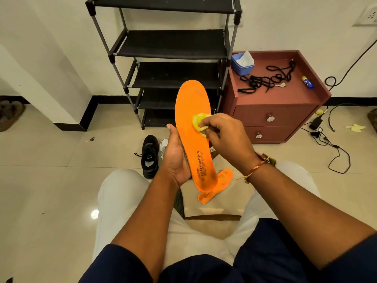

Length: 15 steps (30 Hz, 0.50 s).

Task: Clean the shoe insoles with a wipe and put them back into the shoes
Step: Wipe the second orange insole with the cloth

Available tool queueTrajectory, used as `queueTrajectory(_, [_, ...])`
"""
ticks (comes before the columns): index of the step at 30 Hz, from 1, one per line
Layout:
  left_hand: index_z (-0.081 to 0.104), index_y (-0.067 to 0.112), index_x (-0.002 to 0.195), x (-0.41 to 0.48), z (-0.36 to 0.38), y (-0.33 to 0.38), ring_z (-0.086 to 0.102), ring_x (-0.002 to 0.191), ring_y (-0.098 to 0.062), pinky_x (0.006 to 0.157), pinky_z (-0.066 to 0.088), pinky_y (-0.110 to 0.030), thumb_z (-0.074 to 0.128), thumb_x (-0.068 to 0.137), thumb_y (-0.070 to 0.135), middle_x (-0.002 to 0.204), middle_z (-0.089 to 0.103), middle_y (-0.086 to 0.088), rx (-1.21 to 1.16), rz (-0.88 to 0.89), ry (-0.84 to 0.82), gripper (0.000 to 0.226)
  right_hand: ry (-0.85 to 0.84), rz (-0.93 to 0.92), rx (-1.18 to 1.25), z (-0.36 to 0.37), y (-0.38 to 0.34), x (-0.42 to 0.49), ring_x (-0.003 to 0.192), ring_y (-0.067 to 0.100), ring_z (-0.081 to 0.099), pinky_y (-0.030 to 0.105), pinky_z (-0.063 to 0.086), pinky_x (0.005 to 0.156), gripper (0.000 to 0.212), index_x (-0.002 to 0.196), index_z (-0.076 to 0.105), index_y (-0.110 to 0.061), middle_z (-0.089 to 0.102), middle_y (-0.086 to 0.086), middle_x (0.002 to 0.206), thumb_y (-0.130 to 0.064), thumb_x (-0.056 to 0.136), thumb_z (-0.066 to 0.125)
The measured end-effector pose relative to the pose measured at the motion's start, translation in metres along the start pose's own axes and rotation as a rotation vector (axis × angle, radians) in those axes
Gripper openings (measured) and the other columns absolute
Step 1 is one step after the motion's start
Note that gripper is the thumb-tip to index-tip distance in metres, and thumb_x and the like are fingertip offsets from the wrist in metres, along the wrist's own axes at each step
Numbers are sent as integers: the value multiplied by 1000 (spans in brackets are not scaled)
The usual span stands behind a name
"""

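Forearms (142, 217) rise to frame centre: left hand (175, 158) grips the insole (191, 107) by its edge, steadying it so right hand (223, 135), fingers pinching the wipe (199, 121), can scrub.

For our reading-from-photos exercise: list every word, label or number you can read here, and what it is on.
"AIR cushion": on the held insole.
Smaller print beside it: too small to read.
Print on the second insole: blurred.
Label on the blue tube: unreadable.
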<state>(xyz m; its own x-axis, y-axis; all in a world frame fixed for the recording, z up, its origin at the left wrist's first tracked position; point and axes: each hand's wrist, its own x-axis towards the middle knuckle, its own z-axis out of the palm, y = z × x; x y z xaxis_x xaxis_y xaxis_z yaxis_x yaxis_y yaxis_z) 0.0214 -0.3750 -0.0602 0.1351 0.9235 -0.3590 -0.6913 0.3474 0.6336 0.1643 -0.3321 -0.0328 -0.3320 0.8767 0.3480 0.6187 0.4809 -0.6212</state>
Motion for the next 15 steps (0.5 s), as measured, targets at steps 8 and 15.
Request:
queueTrajectory(8, [59,12,131,5,-6,-4,68,114,-32,91,58,-42,19,97,73,127,68,-18,-62,11,-18,81,29,-51,-296,21,-29,-17,100,17,48,38,33,77,16,101,73,-34,72,-14,102,-32,94,58])
queueTrajectory(15, [67,14,127,4,-7,-8,68,100,-30,77,56,-41,22,95,76,124,68,-18,-40,10,-51,83,122,-80,-439,1,-18,6,94,24,53,39,37,74,15,103,72,-33,72,-9,96,-33,93,62])
